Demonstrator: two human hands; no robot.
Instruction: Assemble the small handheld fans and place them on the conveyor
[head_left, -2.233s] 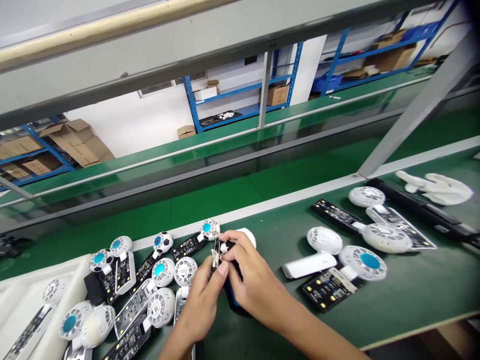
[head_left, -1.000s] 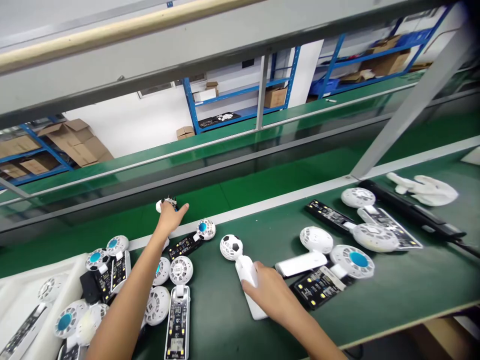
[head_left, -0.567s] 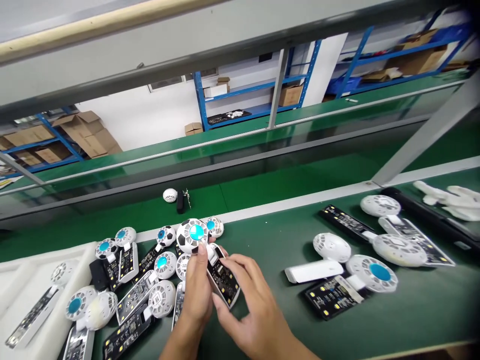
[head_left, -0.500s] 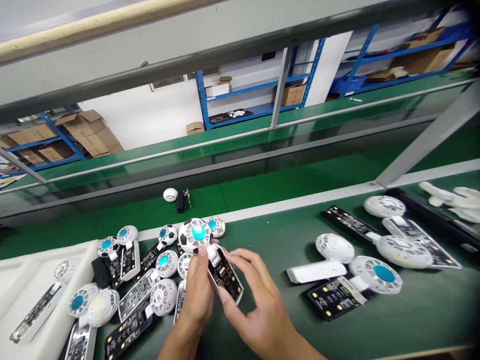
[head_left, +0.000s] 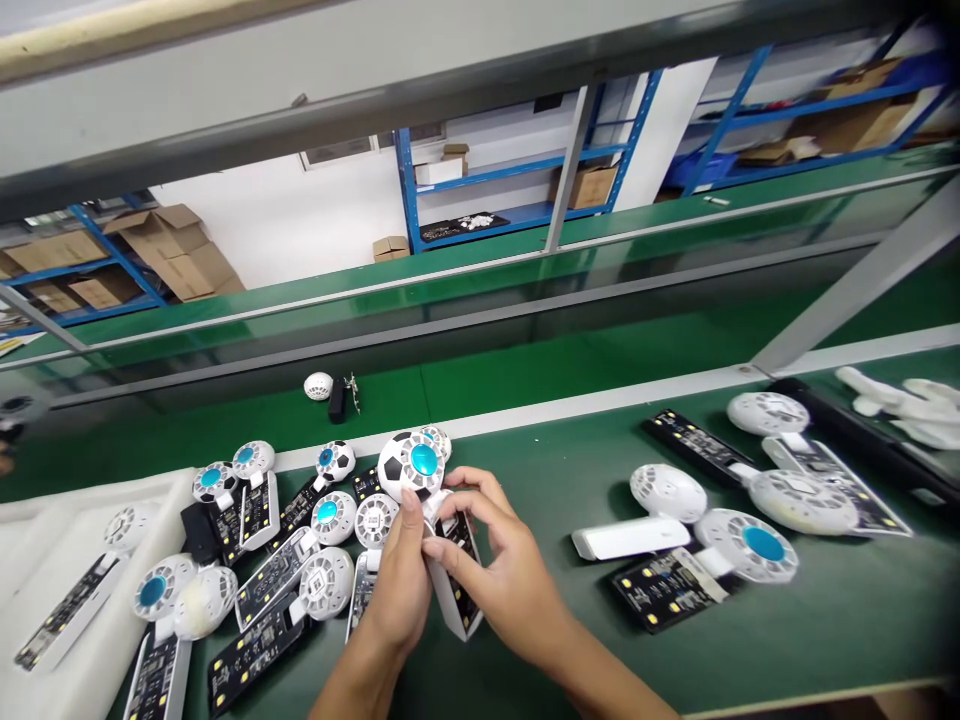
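Note:
My left hand grips the neck of a small handheld fan, holding up its football-patterned head with a blue hub. My right hand wraps around the fan's handle, a black circuit board with a white shell behind it. Its fingers partly hide the board. Both hands sit close together just above the green bench mat, next to a heap of fan parts.
Left of my hands lie several white fan heads and circuit boards, beside a white foam tray. To the right are more fan parts, a white handle shell, white gloves and a black bar. A small white ball rests on the far green belt.
My hands have come together from being apart, lifting the football-patterned fan from the mat. A small white ball and black part now lie on the far belt. The board has tilted slightly.

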